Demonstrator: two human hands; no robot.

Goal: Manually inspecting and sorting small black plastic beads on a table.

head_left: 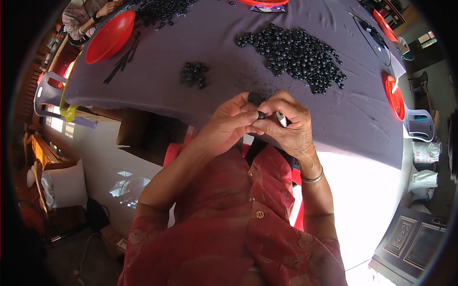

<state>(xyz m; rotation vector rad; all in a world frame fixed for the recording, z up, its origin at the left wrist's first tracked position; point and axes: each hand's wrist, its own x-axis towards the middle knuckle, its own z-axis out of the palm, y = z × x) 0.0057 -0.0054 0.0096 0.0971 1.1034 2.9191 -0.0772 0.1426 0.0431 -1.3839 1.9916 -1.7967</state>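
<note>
Both my hands meet over the near edge of the cloth-covered table. My left hand point(230, 122) pinches a small round black piece point(261, 115) between its fingertips; a dark cover point(255, 98) sits on one of its fingers. My right hand point(295, 125) is closed around a slim white tool point(282, 119), whose end sticks out between thumb and fingers; its working tip is hidden. The right fingertips touch or nearly touch the black piece. Beyond the hands lies a broad heap of black bead-like pieces point(296, 55), and left of it a smaller pile point(193, 74).
Dark grey cloth point(219, 47) covers the table. Red bowls point(110, 37) and a red dish point(395, 97) stand near its edges, with dark thin sticks point(125, 59) beside one bowl. Glasses point(267, 8) lie at the far side. Another person point(83, 19) works at the far left.
</note>
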